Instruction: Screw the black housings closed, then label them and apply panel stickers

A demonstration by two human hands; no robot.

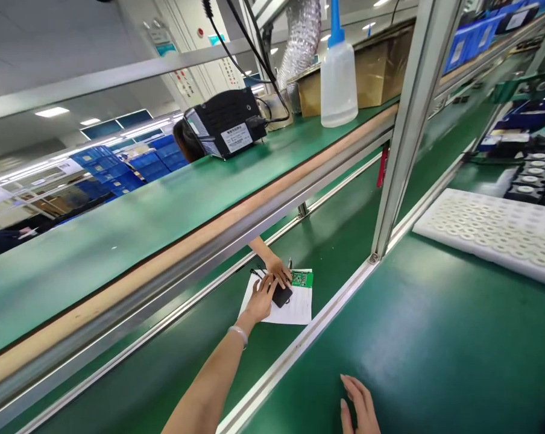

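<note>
My left hand [258,301] reaches out over the green conveyor belt [340,235]. Its fingers are stretched onto a white sheet of paper [295,312] and touch a small black part [282,296] lying on it. A green circuit board [302,278] lies at the sheet's far edge. A co-worker's hand [278,269] comes from under the upper shelf and rests on the same black part and board. My right hand [360,407] lies flat and empty on the green bench mat near me.
An aluminium post [403,132] stands between belt and bench. A white foam tray [494,232] and trays of black parts [532,181] sit at right. The upper shelf holds a squeeze bottle [339,78], a black device [225,123] and cardboard boxes [381,66].
</note>
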